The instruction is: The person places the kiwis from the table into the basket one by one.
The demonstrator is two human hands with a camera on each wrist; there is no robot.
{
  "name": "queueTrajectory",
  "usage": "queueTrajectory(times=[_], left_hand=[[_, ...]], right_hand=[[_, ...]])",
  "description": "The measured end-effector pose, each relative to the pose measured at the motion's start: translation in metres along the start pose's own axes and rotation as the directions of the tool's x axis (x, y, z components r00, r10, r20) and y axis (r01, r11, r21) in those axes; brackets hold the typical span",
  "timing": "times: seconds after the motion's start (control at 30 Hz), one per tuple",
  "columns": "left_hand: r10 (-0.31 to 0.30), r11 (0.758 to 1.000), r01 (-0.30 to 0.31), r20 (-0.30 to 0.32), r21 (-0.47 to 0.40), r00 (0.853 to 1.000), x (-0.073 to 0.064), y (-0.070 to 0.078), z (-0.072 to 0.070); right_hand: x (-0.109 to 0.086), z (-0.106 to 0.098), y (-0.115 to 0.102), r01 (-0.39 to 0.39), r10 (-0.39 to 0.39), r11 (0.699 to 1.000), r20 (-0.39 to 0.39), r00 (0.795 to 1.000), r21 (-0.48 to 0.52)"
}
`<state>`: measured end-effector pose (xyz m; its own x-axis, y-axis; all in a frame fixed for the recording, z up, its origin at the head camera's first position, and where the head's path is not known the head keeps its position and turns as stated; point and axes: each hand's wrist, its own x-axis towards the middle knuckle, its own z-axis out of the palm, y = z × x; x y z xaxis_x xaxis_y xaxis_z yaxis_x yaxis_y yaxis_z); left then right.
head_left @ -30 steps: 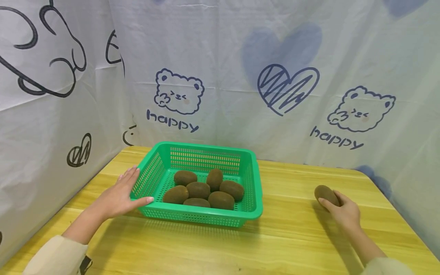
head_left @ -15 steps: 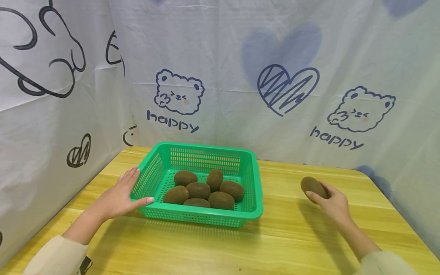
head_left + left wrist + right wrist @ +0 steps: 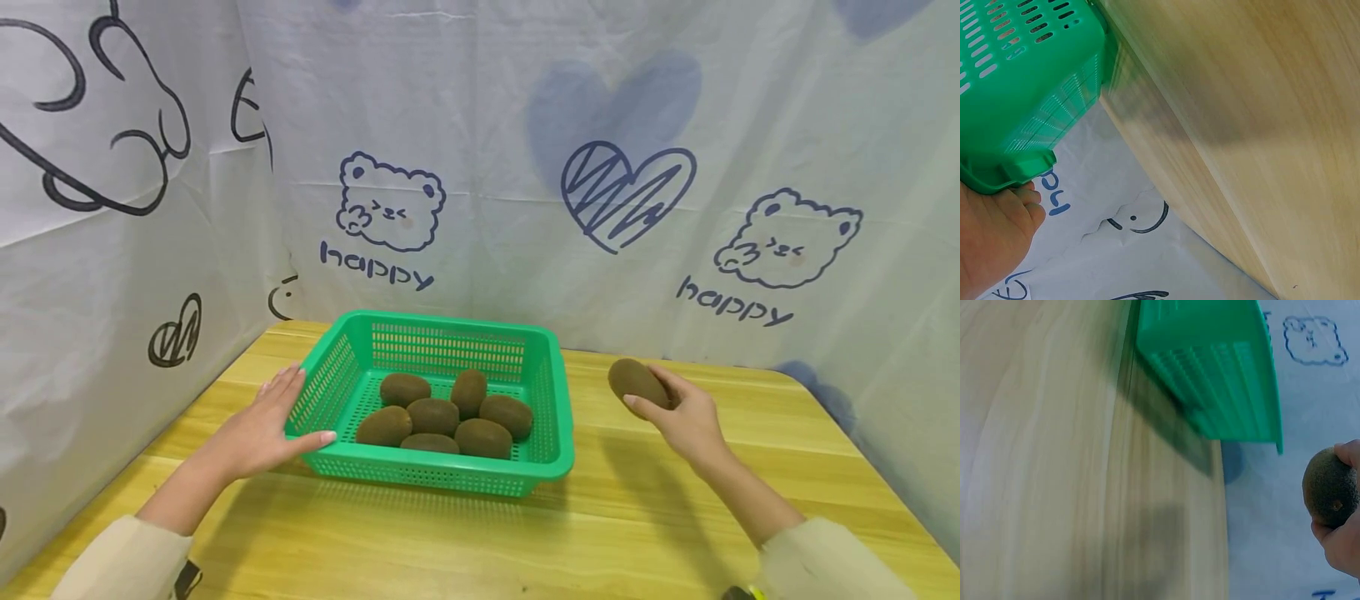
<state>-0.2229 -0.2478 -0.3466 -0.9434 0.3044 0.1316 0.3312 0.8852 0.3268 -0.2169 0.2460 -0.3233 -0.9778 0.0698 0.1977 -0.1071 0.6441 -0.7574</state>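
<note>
My right hand (image 3: pixel 688 421) holds a brown fuzzy kiwi (image 3: pixel 637 389) between thumb and fingers, raised over the table to the right of the green plastic basket (image 3: pixel 562 400). The same kiwi (image 3: pixel 1330 487) shows at the right edge of the right wrist view. Several more kiwis (image 3: pixel 433 416) lie inside the basket, towards its front. My left hand (image 3: pixel 255 433) rests at the basket's front left corner. Its fingers lie straight along the left rim, and the thumb reaches over the front rim. In the left wrist view the hand (image 3: pixel 994 234) touches the rim from outside.
The basket stands on a yellow wooden table (image 3: pixel 420 550). Behind it hangs a white cloth (image 3: pixel 495 108) printed with hearts and bears, and another drawn-on cloth (image 3: pixel 97 333) closes off the left side. Black and yellow bits show near the right sleeve.
My right hand has carried the kiwi leftwards and a little higher, closer to the basket. The left hand, the basket and the kiwis inside it have stayed in place.
</note>
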Motion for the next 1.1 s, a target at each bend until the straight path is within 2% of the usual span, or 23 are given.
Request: queueTrajectory(times=[0.23, 0.47, 0.8, 0.9, 1.1], left_hand=[[0.005, 1.000, -0.005, 0.003, -0.016, 1.000, 0.000, 0.000, 0.000], [0.008, 1.000, -0.008, 0.004, -0.019, 1.000, 0.001, 0.000, 0.000], [0.014, 1.000, -0.014, -0.001, -0.024, 1.000, 0.000, -0.002, 0.001], [0.014, 1.000, -0.014, -0.002, -0.025, 1.000, 0.001, -0.002, 0.001], [0.015, 1.000, -0.015, -0.003, -0.021, 1.000, 0.001, -0.003, 0.003]], right_hand=[[0.001, 0.009, -0.023, 0.076, -0.076, 0.997, 0.016, 0.997, 0.012], [0.007, 0.018, -0.037, 0.145, -0.146, 0.989, 0.028, 0.989, 0.039], [0.019, 0.040, -0.054, 0.185, -0.193, 0.978, 0.078, 0.978, 0.094], [0.023, 0.047, -0.055, 0.209, -0.216, 0.974, 0.078, 0.973, 0.091], [0.030, 0.060, -0.054, 0.275, -0.276, 0.961, 0.080, 0.958, 0.018]])
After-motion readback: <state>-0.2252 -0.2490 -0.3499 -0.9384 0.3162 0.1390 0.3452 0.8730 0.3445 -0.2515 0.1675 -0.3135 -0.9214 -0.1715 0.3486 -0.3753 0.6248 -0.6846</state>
